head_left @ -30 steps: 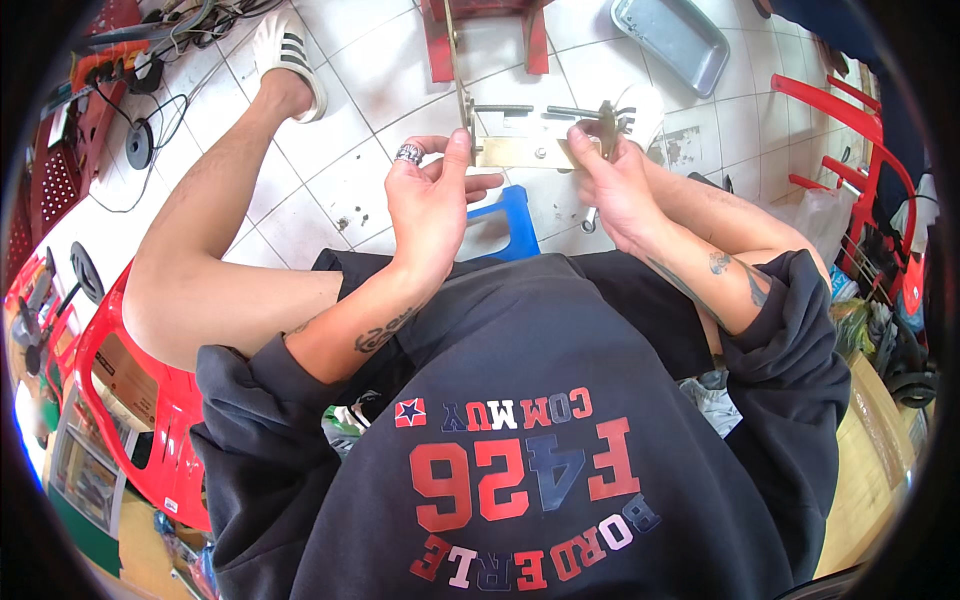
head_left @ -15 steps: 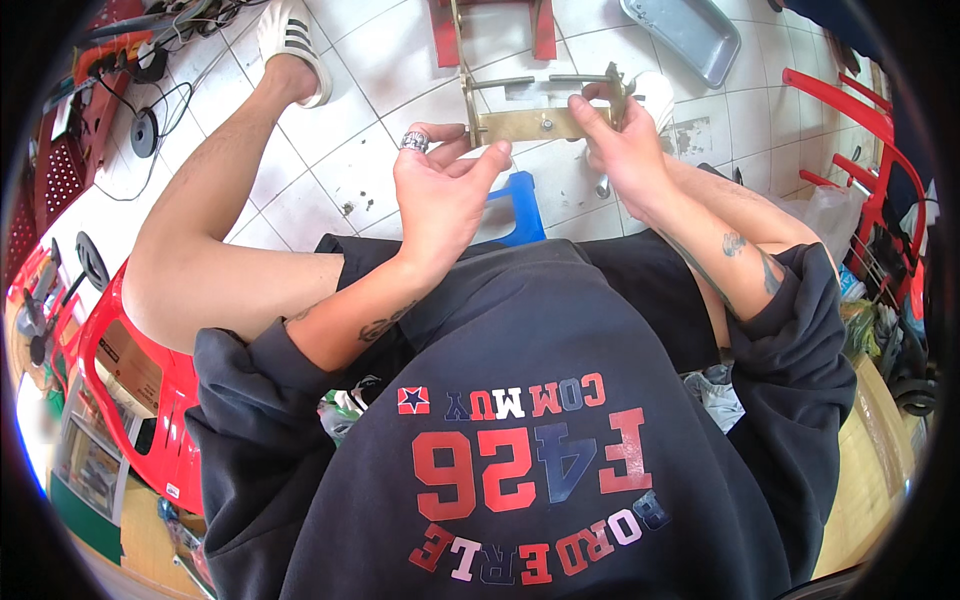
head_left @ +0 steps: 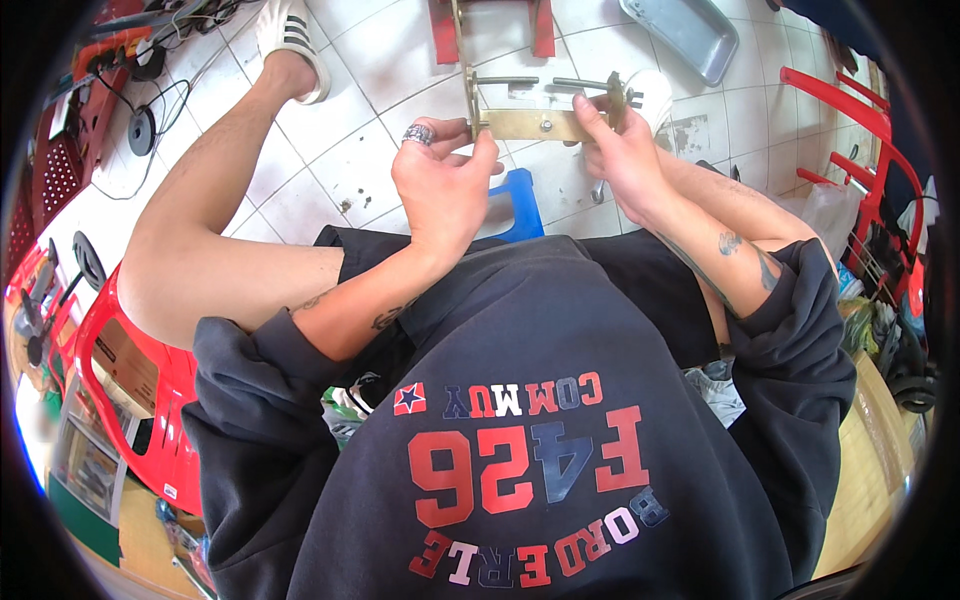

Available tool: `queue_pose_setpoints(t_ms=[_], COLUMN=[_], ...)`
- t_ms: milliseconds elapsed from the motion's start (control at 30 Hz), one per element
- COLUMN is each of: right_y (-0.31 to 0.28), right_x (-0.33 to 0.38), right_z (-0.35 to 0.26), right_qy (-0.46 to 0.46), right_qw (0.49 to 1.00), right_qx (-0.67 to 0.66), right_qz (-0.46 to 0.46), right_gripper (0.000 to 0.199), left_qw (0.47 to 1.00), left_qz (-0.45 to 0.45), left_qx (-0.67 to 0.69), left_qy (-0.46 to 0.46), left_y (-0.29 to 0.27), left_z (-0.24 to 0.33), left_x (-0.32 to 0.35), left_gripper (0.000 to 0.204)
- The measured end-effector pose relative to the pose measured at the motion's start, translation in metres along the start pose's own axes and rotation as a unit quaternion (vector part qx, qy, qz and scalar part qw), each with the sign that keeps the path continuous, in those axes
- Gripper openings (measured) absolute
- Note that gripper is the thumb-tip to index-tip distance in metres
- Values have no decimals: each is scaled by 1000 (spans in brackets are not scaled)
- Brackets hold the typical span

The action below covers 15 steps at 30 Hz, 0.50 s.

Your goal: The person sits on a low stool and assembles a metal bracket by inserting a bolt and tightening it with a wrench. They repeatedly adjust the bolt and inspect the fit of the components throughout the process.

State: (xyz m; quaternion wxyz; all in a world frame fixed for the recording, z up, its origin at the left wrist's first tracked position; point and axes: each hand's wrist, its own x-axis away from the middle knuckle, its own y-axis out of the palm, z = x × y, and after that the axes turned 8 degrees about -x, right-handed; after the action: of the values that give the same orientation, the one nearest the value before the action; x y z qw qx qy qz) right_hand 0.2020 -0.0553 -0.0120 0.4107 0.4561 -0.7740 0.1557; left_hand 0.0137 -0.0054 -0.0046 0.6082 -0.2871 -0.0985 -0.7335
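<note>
A brass-coloured metal bracket (head_left: 522, 125) is held up in front of me, over the white tiled floor. It has a flat crossbar with a bolt in its middle, an upright plate at each end, and two dark rods (head_left: 505, 80) pointing inward. My left hand (head_left: 440, 185), with a ring on one finger, pinches the left end plate between thumb and fingers. The thumb and fingers of my right hand (head_left: 625, 155) close round the right end plate (head_left: 617, 92). Below the right hand, a shiny ring-ended metal tool (head_left: 598, 191) shows only in part.
Behind the bracket stands a red metal frame (head_left: 543, 30). A grey tray (head_left: 685, 35) lies on the floor at far right. Between my legs is a blue plastic stool (head_left: 522, 205). Red chairs stand left (head_left: 165, 420) and right (head_left: 850, 110); cables (head_left: 165, 100) trail at far left.
My left thumb has moved left and up, from beneath the crossbar onto the left end plate, and the fingers have closed there. My right hand keeps its grip, barely shifted.
</note>
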Motion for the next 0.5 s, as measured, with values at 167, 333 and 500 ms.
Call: queue_pose_setpoints(t_ms=[167,333,500], right_y=[-7,-21,-62], right_x=[-5,-8,-40], right_z=[-4,-4,-1], right_qy=[29,36,-138], right_qw=[999,999,977], right_qx=[-8,21,130], right_qz=[-32,-14,101], right_gripper=[46,52,53], left_qw=[999,998,999], left_qz=[0,3,11], left_qx=[-31,-68,-48], left_qy=[-8,-7,17], left_y=[-2,1,1], left_z=[8,10,2], left_x=[-3,-2,-2], left_gripper=[24,23,21])
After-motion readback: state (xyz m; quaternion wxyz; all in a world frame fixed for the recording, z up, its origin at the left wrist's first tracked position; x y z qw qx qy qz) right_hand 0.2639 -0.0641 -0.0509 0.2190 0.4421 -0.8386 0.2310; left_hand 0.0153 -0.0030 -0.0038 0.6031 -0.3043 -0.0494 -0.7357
